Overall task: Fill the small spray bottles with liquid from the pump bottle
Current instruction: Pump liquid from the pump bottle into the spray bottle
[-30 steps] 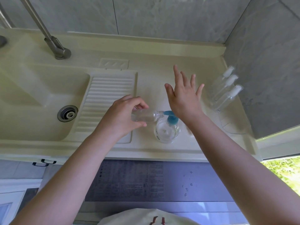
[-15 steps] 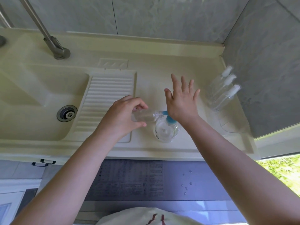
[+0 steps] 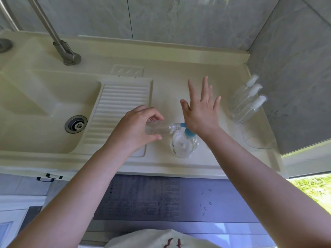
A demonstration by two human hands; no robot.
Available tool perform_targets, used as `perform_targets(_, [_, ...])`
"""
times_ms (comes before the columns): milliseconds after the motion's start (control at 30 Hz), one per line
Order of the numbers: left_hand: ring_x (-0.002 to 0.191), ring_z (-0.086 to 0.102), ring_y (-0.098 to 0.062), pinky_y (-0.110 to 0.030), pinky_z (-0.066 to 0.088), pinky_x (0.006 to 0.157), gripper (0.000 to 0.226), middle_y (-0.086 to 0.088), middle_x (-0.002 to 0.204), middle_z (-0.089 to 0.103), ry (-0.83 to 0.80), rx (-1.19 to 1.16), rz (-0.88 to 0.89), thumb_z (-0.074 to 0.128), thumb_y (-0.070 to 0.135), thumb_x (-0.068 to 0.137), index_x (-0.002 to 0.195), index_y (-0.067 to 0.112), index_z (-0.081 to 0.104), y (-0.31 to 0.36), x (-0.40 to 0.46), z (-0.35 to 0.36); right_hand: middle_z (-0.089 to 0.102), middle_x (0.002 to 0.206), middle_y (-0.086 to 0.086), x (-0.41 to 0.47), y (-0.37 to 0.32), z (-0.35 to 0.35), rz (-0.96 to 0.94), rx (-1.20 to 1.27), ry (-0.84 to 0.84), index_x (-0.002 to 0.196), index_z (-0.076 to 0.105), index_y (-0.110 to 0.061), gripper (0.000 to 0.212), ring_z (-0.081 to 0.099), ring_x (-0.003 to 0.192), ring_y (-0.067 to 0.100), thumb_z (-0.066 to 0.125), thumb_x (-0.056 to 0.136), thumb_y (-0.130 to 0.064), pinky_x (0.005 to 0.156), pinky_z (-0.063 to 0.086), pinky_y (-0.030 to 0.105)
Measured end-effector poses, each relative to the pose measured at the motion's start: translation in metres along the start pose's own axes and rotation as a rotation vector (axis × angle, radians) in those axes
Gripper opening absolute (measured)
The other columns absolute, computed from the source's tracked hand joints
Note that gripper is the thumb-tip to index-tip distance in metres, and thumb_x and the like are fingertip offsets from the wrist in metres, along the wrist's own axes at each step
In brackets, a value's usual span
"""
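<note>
Beside cream laundry sink (image 3: 44, 108), holds uncapped small spray bottle (image 3: 159, 128) sideways in curled left hand (image 3: 136, 129) at blue nozzle of pump bottle (image 3: 184, 142), while right hand (image 3: 201, 113), fingers spread and holding nothing, lifts again after a press, so probably one more stroke delivered.

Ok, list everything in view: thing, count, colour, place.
small bottle: 1, clear, uncapped, tilted, mouth at the pump spout
pump bottle: 1, clear with blue pump, countertop front
capped spray bottles: 3, clear with white tops, by the right wall
sink: 1, cream, left, with ribbed washboard
drain: 1, metal, sink floor
faucet: 1, grey metal, behind the sink
left hand: grips the small bottle
right hand: fingers spread, palm over the pump
</note>
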State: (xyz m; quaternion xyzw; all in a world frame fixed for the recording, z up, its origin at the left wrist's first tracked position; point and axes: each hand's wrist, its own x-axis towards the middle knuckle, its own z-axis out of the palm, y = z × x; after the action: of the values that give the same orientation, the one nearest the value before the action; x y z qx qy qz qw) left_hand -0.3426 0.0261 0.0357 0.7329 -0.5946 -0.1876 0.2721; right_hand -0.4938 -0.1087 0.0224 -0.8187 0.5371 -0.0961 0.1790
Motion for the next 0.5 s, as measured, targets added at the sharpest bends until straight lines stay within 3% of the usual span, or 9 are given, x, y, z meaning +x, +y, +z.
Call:
perform_targets(67, [0.093,0.057,-0.004,-0.007,0.036,0.078,0.047,0.018,0.098,0.057,0.0,-0.001,-0.004,0.091,0.023,0.063,0.102,0.033,0.067,0.0013,0.0004,0.0002,-0.017,0.165,0.011,-0.0027,0.0039,0.006,0.068,0.069,-0.071,0.159,0.005,-0.032,0.059,-0.003,0.153,0.032,0.025,0.105,-0.048,0.12,-0.003,0.057])
perform_targets(167, [0.094,0.057,-0.005,-0.011,0.038,0.079,0.047,0.016,0.099,0.058,-0.009,-0.004,-0.008,0.091,0.023,0.063,0.102,0.032,0.067,0.0018,0.0007,-0.0001,-0.021,0.164,0.011,0.0014,0.0041,0.0008,0.062,0.046,-0.035,0.159,0.001,-0.031,0.064,-0.004,0.153,0.032,0.024,0.104,-0.054,0.12,-0.005,0.056])
perform_targets(300, [0.093,0.058,-0.004,0.0,0.034,0.076,0.047,0.015,0.098,0.059,-0.003,-0.033,-0.017,0.092,0.022,0.062,0.103,0.03,0.069,-0.0005,0.0022,-0.0005,-0.02,0.164,0.01,0.0036,0.0025,0.0005,0.039,0.017,-0.049,0.159,0.0,-0.031,0.062,-0.006,0.153,0.031,0.023,0.105,-0.05,0.12,-0.005,0.055])
perform_targets(500, [0.092,0.059,-0.007,-0.02,0.045,0.082,0.048,0.013,0.097,0.061,0.007,-0.039,-0.013,0.092,0.021,0.061,0.101,0.032,0.069,-0.0021,0.0024,0.0012,-0.016,0.165,0.011,0.004,0.0016,-0.0014,0.064,0.05,-0.076,0.159,0.0,-0.032,0.063,-0.007,0.153,0.032,0.023,0.104,-0.053,0.12,-0.006,0.056])
